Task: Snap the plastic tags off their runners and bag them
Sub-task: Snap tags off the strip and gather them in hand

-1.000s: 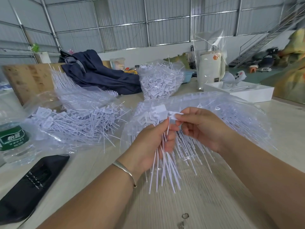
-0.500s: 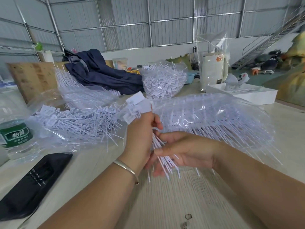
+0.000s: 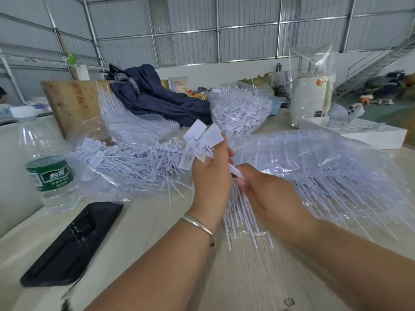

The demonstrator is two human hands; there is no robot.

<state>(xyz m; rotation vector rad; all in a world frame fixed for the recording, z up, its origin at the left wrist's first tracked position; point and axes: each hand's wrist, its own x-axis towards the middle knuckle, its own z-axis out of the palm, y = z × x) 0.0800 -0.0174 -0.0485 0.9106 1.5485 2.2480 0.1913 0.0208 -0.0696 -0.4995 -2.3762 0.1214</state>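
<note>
Fingers of your left hand curl tight round a bundle of tags, flat heads fanned above your fist.

Your right hand pinches the thin tails just below that fist, fingers bent around the strands. Both hands hover over the table, in front of a clear bag of tags. Another open bag of loose tags lies to the left, near a bottle.
</note>
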